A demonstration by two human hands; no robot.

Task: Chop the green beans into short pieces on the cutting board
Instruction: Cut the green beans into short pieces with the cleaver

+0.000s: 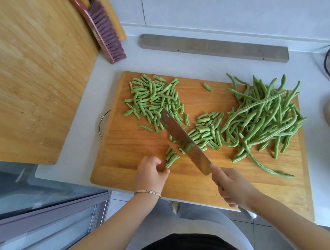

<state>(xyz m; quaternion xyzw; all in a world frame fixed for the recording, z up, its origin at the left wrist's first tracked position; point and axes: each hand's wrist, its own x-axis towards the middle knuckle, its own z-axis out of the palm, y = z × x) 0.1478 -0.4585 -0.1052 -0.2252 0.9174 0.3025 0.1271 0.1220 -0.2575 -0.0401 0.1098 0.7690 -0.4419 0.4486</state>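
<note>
Two hands were at work over one wooden cutting board [134, 146] that lay on the white desk [85, 114]. On the right side of the board sat a big pile of whole green beans [263, 118], too many to count, and most of them lay with their long way running from the near left to the far right. One long bean [264, 165] trailed out of the pile toward the near right. At the far left of the board was a heap of short cut pieces [152, 100], pointing every which way. A second bunch of cut pieces [207, 131] lay in the middle, just beside the whole beans. One lone piece [208, 87] lay by itself near the far edge. The right hand [233, 186] had its fingers wrapped tight around the handle of one big knife [184, 141], and the blade slanted from the near right up to the far left, across the middle pieces. The left hand [150, 172] rested on the board with its fingers curled loosely, touching a small bunch of pieces [171, 156] near the blade. A bracelet [147, 191] was on the left wrist. Off the board stood one bigger wooden board [30, 75], one brush [103, 31] and one grey bar [213, 47].
</note>
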